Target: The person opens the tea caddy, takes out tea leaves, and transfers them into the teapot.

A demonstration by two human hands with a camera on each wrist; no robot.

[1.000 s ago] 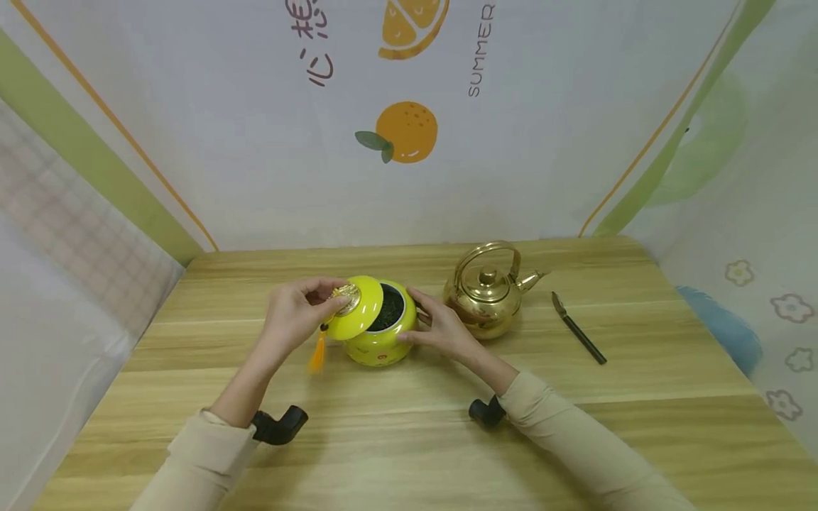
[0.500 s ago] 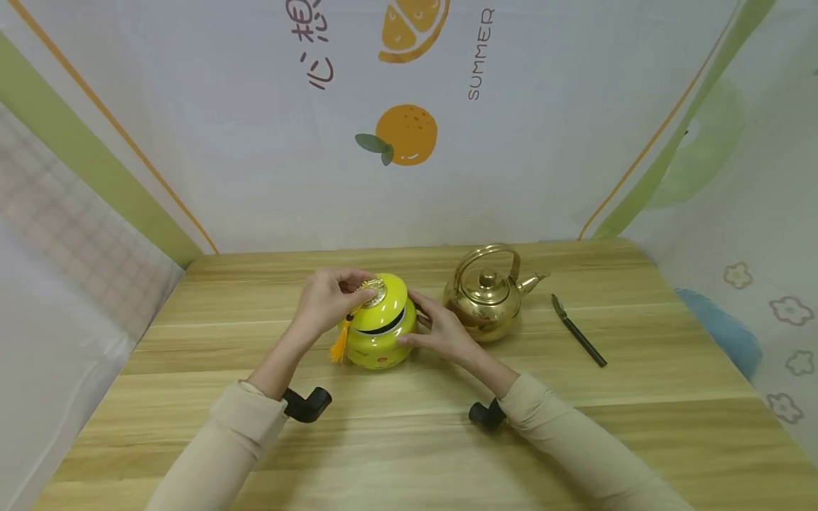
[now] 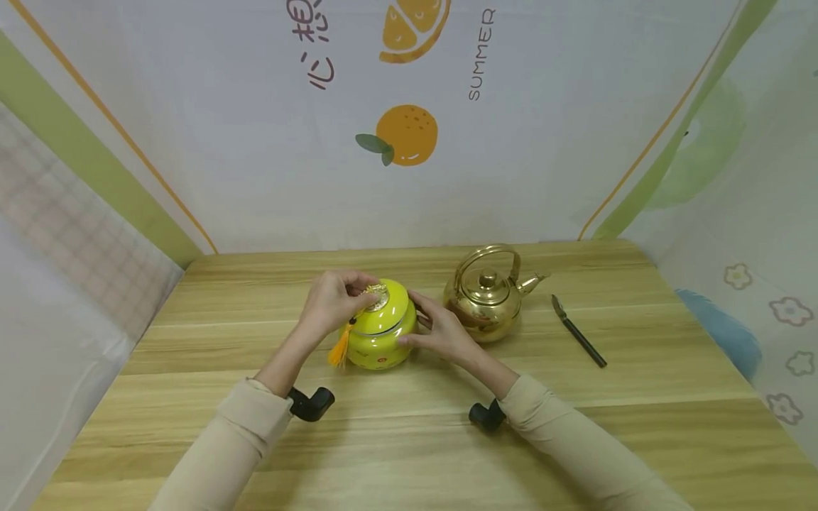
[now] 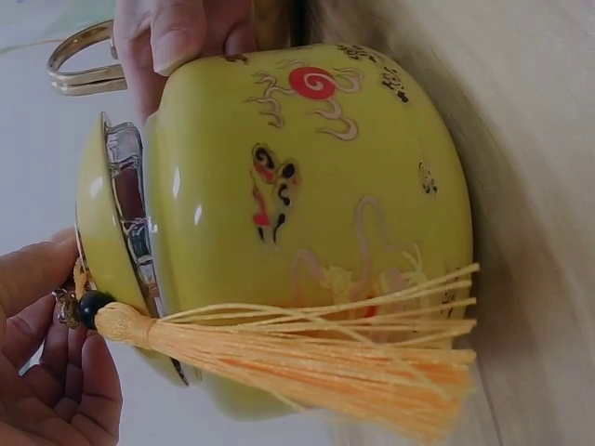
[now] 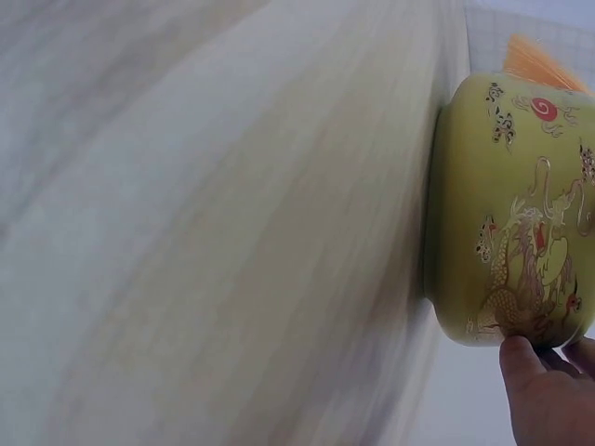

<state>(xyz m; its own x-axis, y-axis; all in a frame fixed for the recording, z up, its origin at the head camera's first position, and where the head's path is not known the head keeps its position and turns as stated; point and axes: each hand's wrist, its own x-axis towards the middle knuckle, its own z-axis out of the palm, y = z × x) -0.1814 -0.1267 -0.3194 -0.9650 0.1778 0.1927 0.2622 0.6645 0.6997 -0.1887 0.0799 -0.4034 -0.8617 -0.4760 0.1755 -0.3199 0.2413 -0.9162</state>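
Note:
A yellow lidded jar (image 3: 383, 353) stands on the wooden table, painted with a dragon and red swirls. Its domed lid (image 3: 395, 314) sits over the mouth; the left wrist view shows a narrow band of the glossy inner collar between the lid (image 4: 104, 209) and the jar's shoulder. My left hand (image 3: 329, 301) pinches the gold ornament (image 3: 378, 297) on top of the lid. From that ornament an orange tassel (image 4: 279, 358) hangs down across the jar. My right hand (image 3: 442, 332) grips the jar's right side, thumb in front and fingers behind.
Close to the right hand stands a shiny brass teapot (image 3: 486, 298), its spout toward the right. Farther right lies a thin dark-handled tool (image 3: 578, 332) with a scoop-like tip. A white printed cloth (image 3: 409, 206) hangs behind the table.
My left hand has brought the lid rightward and down over the jar's mouth, covering the dark leaves inside. The lid now lies nearly level. My right hand has stayed at the jar's side.

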